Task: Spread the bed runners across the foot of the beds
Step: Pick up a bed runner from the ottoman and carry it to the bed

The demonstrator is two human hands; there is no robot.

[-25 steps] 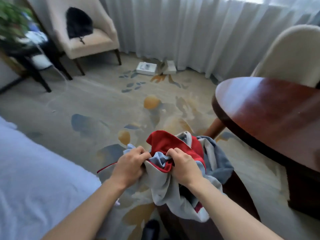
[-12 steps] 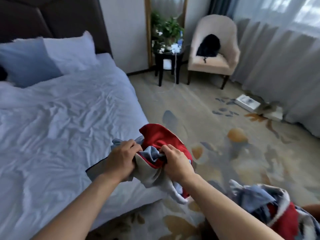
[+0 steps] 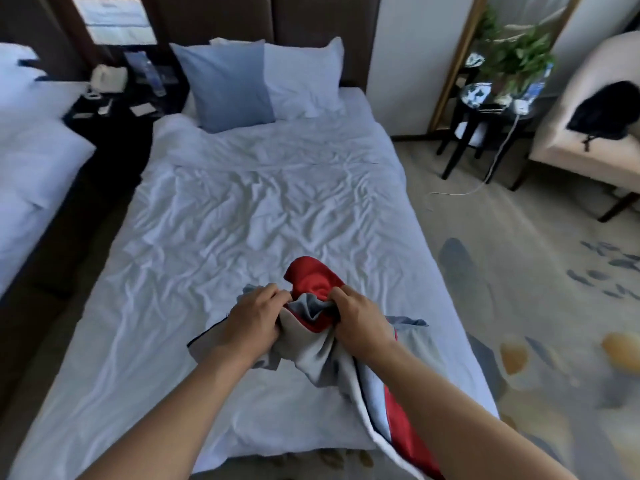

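Observation:
I stand at the foot of a bed [image 3: 242, 209] with a rumpled white duvet. A bunched bed runner [image 3: 313, 282], red on one side and grey and pale blue on the other, hangs above the bed's lower right part. My left hand [image 3: 254, 322] grips its left bunch and my right hand [image 3: 363, 320] grips its right bunch, the two hands close together. The rest of the runner trails down past my right forearm toward the bed's foot corner. A second white bed [image 3: 31, 157] shows at the far left.
A blue cushion [image 3: 227, 86] and white pillows lean on the dark headboard. A dark nightstand [image 3: 117, 109] with a phone stands between the beds. At the right are a small black side table [image 3: 485, 119] with a plant, a cable on the carpet, and a cream armchair [image 3: 588, 133].
The view has swung left from the round table and carpet to face the bed head-on. Both hands kept their grip and carried the runner over the bed's foot.

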